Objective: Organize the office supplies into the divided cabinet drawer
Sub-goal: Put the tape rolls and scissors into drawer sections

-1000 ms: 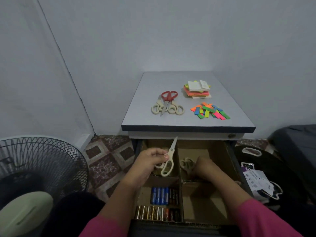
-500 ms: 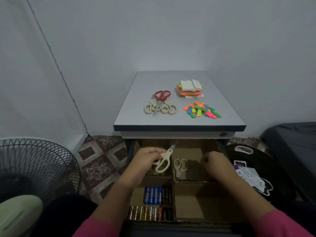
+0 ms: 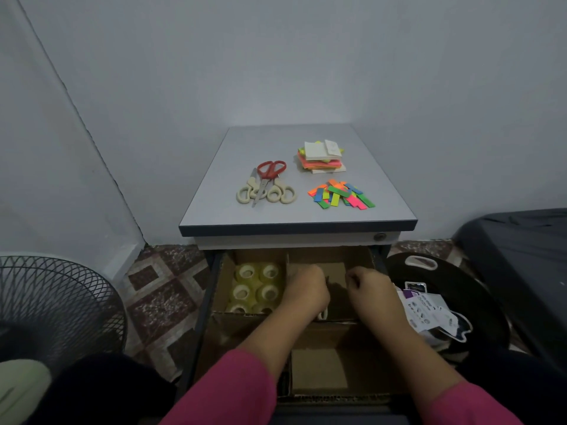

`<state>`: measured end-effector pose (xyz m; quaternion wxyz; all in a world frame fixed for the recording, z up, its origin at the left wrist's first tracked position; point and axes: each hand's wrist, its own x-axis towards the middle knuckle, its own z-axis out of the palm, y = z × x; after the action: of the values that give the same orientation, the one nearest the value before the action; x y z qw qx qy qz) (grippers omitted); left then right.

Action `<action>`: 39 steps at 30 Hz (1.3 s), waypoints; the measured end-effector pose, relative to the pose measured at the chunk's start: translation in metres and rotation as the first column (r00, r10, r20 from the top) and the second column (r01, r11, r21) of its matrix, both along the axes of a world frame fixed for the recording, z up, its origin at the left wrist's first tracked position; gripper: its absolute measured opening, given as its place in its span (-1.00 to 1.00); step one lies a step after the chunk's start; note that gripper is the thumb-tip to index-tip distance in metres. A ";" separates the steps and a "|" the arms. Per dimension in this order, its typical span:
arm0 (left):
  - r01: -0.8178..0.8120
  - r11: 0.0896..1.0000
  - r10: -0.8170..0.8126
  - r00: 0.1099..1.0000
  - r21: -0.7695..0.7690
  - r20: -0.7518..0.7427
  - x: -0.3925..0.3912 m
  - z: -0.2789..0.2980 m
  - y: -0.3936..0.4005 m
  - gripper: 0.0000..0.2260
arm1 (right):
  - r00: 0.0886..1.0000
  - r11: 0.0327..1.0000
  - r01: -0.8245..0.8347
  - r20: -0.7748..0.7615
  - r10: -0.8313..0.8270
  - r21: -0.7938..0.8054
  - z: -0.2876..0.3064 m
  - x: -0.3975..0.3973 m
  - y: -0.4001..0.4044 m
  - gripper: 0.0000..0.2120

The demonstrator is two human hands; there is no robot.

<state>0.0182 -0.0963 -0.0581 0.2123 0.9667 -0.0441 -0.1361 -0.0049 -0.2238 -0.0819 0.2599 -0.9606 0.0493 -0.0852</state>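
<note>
From the head view we see both forearms in pink sleeves reaching forward and down into the open drawer (image 3: 214, 289). Our left hand (image 3: 305, 289) sits knuckles-up over the rear right compartment, fingers curled downward; what they hold is hidden, so we cannot tell whether they grip anything. A pale scissor loop (image 3: 322, 314) peeks out just under its wrist. Our right hand (image 3: 366, 285) is just to the right of the left one, apart from it, fingers loosely curled with nothing visible between them.

Left of the left hand, the rear left compartment holds tape rolls (image 3: 256, 286) packed upright side by side. Nearer us, under the right forearm, a front compartment (image 3: 319, 371) shows its bare cardboard floor.

Beyond both hands, on the cabinet top (image 3: 383, 191), lie a red-handled scissors (image 3: 268, 176) across two cream-handled scissors (image 3: 280, 193), a stack of sticky notes (image 3: 322, 157), and a scatter of coloured flags (image 3: 340, 194) in front of that stack.
</note>
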 end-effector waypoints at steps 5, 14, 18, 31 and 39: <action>0.154 0.958 -0.148 0.988 0.241 -0.047 -0.003 -0.007 -0.005 -0.77 | 0.999 0.995 -0.024 -0.040 0.020 -0.101 -0.003 0.003 0.002 -0.82; 0.300 0.785 -0.372 0.928 0.542 0.025 0.000 0.000 -0.003 -0.80 | 0.985 0.979 -0.100 -0.154 0.073 -0.176 0.001 0.002 0.003 -0.82; 0.201 0.909 -0.353 0.836 0.365 0.419 0.020 0.007 0.031 -0.76 | 0.969 0.958 -0.137 -0.235 0.077 -0.252 0.001 0.004 0.005 -0.84; 0.164 0.967 -0.048 0.869 -0.196 0.493 0.023 -0.029 0.070 -0.75 | 0.735 0.959 -0.259 -0.668 0.117 -0.117 0.013 0.023 0.030 -0.66; 0.150 0.964 -0.028 0.878 -0.219 0.478 0.025 -0.031 0.069 -0.75 | 0.719 0.951 -0.297 -0.676 0.161 -0.089 0.012 0.023 0.032 -0.65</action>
<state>0.0428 -0.0270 -0.0892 0.3086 0.9330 -0.1557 0.0998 0.0176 -0.1921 -0.0694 0.1407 -0.9470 0.0100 0.2887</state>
